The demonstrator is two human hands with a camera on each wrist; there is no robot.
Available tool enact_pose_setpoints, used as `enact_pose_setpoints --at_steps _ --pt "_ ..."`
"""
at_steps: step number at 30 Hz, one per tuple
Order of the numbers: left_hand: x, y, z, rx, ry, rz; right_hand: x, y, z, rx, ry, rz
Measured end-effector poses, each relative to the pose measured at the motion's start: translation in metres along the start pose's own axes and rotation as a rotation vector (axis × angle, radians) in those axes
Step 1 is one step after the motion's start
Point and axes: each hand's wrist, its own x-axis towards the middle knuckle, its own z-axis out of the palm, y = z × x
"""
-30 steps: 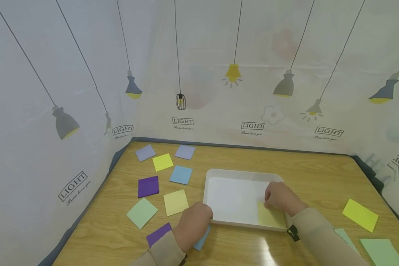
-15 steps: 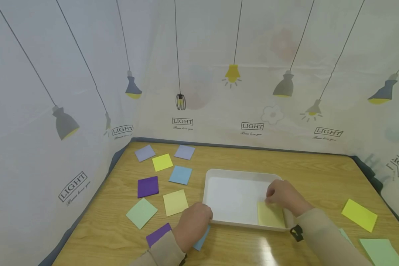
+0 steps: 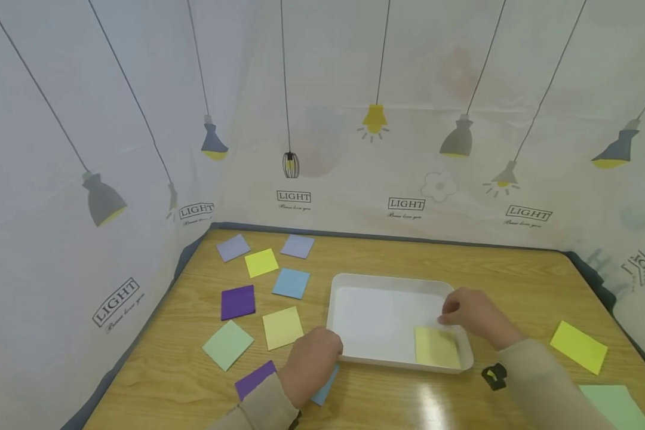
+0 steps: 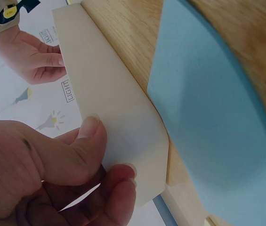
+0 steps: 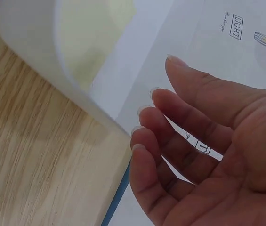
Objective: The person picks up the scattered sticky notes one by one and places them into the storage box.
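A white tray [image 3: 376, 316] lies on the wooden table. My left hand [image 3: 312, 364] holds its near left corner; in the left wrist view the thumb [image 4: 88, 136] and curled fingers pinch the rim. Inside the tray, at its near right corner, lies a pale yellow sticky note [image 3: 437, 347]. My right hand [image 3: 478, 316] hovers over the tray's right side, just beyond that note. In the right wrist view the fingers [image 5: 147, 122] are loosely bent, apart from the thumb, with nothing between them. A blue sticky note [image 4: 208, 113] lies partly under my left hand.
Left of the tray several sticky notes are spread: purple [image 3: 238, 302], light green [image 3: 228, 345], pale yellow [image 3: 283, 328], blue [image 3: 291, 283], bright yellow [image 3: 261, 263] and lilac [image 3: 298, 245]. To the right lie a bright yellow note [image 3: 579, 347] and a green one [image 3: 613, 406].
My right hand has let go of the pale yellow note in the tray and drawn back up and to the right. My left hand has stayed at the tray's corner.
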Motion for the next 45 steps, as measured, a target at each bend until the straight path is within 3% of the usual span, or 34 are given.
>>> enact_pose_setpoints --at_steps 11,24,32,45 --pt "-0.001 0.001 -0.003 -0.006 -0.003 -0.001 -0.011 0.007 -0.013 -0.009 -0.02 0.063" --pt "-0.002 0.001 -0.003 -0.001 0.034 0.023 -0.021 0.02 -0.022 -0.029 -0.001 0.03" --pt "0.0 0.002 -0.005 -0.011 -0.01 -0.001 -0.025 0.031 -0.027 -0.031 -0.035 0.064" --pt "0.0 0.001 -0.004 -0.015 0.0 0.006 -0.032 0.047 -0.032 -0.043 -0.093 0.102"
